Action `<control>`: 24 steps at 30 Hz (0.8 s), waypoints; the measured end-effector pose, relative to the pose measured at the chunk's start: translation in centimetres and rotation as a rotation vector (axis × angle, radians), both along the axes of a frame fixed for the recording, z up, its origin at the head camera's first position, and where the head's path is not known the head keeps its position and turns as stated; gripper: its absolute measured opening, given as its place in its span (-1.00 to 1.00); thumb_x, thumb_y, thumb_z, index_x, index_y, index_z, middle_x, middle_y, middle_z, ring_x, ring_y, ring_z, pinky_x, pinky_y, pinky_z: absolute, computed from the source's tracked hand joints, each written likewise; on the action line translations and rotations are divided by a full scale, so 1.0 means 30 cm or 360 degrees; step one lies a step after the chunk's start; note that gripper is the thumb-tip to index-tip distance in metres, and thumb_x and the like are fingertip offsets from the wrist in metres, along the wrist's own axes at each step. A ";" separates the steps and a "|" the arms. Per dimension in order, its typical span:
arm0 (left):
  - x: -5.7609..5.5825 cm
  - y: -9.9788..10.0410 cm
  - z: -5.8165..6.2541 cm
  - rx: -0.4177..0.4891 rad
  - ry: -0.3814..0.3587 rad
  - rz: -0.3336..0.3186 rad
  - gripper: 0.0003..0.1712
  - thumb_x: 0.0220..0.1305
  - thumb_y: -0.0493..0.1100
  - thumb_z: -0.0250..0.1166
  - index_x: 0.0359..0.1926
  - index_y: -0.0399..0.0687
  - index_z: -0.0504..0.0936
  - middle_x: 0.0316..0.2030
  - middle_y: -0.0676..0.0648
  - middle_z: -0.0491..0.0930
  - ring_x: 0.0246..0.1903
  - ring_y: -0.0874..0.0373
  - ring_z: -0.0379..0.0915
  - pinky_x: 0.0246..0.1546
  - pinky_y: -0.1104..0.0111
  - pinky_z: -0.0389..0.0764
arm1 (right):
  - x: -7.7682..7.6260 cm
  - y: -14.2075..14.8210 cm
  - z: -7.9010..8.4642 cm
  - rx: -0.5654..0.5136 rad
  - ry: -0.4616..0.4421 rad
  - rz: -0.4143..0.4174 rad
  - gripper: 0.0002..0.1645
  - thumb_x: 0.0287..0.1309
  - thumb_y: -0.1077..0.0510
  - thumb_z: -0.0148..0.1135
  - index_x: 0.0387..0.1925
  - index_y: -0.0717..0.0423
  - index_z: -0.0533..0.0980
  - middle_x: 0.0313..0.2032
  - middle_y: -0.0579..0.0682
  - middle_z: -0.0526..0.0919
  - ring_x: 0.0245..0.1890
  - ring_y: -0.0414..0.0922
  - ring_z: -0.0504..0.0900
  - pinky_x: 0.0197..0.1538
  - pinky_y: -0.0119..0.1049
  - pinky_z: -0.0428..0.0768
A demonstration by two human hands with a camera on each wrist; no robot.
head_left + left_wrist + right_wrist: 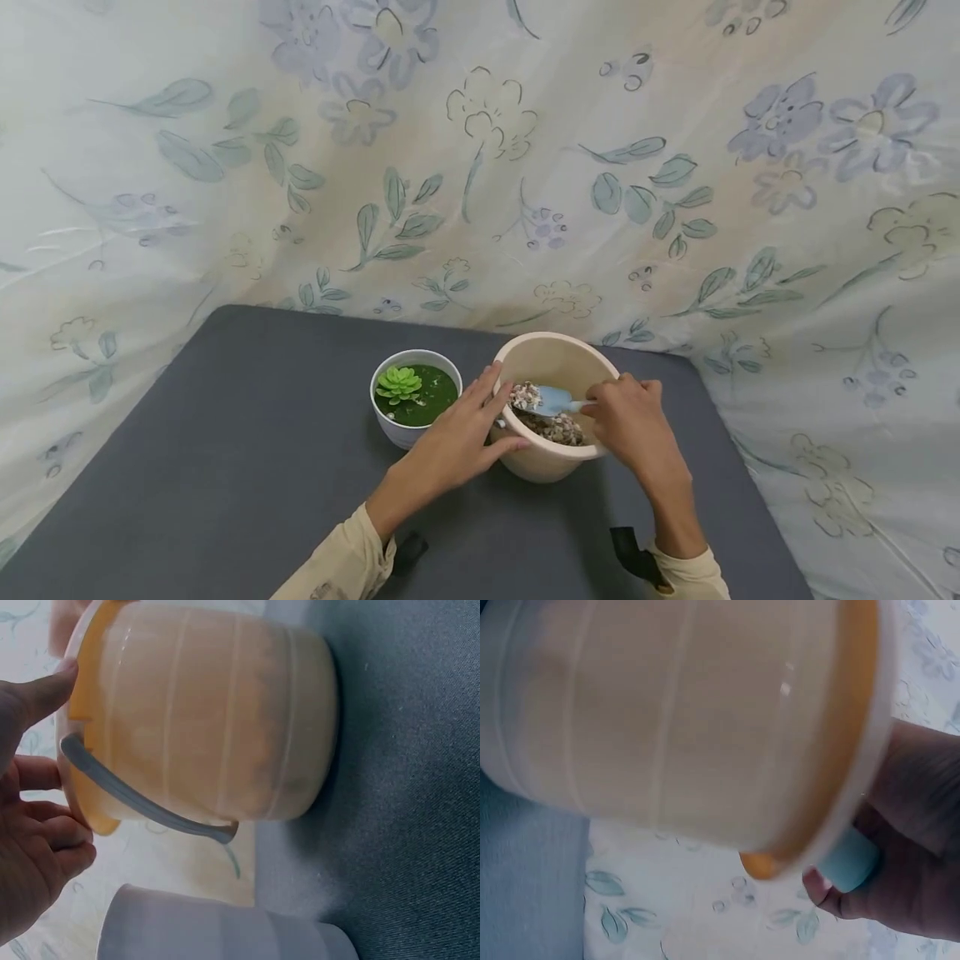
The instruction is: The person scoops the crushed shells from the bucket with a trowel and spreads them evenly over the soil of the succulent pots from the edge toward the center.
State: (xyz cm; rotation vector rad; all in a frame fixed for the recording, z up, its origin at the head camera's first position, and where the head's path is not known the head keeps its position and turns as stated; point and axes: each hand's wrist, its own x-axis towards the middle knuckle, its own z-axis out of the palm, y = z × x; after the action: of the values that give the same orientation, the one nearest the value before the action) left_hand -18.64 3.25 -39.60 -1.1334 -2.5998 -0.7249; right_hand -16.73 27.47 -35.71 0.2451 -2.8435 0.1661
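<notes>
A cream plastic bucket (534,468) stands on the dark table with loose gravel-like bits (561,430) inside. My left hand (459,435) grips its rim on the left side, thumb toward me. My right hand (632,421) holds a small light-blue trowel (553,402) by its handle, over the right side of the rim. Pale bits lie on the trowel's blade, which is inside the bucket. In the right wrist view the handle's end (849,859) shows between my fingers. The bucket's grey carrying handle (142,799) hangs down beside the left hand.
Left of the bucket, close to my left hand, stands a white pot (401,435) with a green succulent (399,384) on a green surface. A flowered cloth (487,208) hangs behind the grey table (247,467), whose far edge lies just past the bucket.
</notes>
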 end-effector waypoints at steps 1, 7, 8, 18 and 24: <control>0.001 -0.005 0.001 0.0006 0.0012 0.0003 -0.08 0.16 0.37 0.03 0.37 -0.09 0.13 0.41 -0.18 -0.15 0.37 0.00 -0.20 0.20 0.10 0.25 | 0.008 0.000 0.005 -0.0032 0.0024 0.0007 -0.91 -0.08 0.18 0.40 -0.58 -0.04 0.63 -0.59 -0.18 0.57 -0.51 -0.11 0.34 -0.26 -0.03 0.15; 0.002 -0.018 0.001 0.0027 0.0064 -0.0023 -0.07 0.17 0.34 0.06 0.38 -0.11 0.10 0.40 -0.21 -0.13 0.37 0.00 -0.20 0.21 0.10 0.25 | 0.054 0.010 0.018 -0.0130 0.0208 0.0044 -0.92 -0.07 0.18 0.39 -0.43 0.05 0.66 -0.49 -0.09 0.64 -0.47 -0.11 0.38 -0.27 -0.04 0.18; 0.001 -0.018 0.000 0.0030 0.0058 -0.0027 -0.07 0.17 0.35 0.05 0.39 -0.09 0.07 0.40 -0.20 -0.13 0.38 0.01 -0.21 0.21 0.11 0.24 | 0.062 0.014 0.018 -0.0143 0.0240 0.0043 -0.92 -0.07 0.19 0.39 -0.43 0.06 0.66 -0.49 -0.09 0.64 -0.47 -0.11 0.39 -0.27 -0.03 0.18; -0.006 -0.150 0.004 0.0202 -0.0018 0.0075 -0.04 0.19 0.29 0.10 0.42 -0.01 -0.11 0.42 0.00 -0.23 0.38 0.09 -0.23 0.21 0.15 0.26 | 0.141 0.027 0.063 -0.0233 0.0407 0.0026 -0.84 -0.09 0.20 0.39 -0.36 0.11 0.66 -0.50 -0.07 0.63 -0.46 -0.13 0.35 -0.29 -0.04 0.15; -0.039 -0.303 0.010 0.0252 -0.0161 0.0312 0.12 0.01 0.38 0.21 0.43 0.15 -0.20 0.42 0.04 -0.26 0.37 0.00 -0.17 0.14 0.01 0.30 | 0.162 -0.003 0.136 -0.0183 0.0519 0.0094 -0.84 -0.12 0.22 0.41 -0.38 0.13 0.67 -0.54 -0.07 0.61 -0.47 -0.13 0.35 -0.31 -0.07 0.17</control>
State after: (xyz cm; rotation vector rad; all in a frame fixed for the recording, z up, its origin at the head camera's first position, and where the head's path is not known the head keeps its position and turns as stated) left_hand -19.80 -5.84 -39.30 -0.8033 -2.6313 -0.9449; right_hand -11.86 27.39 -31.63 0.3018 -2.4956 0.2737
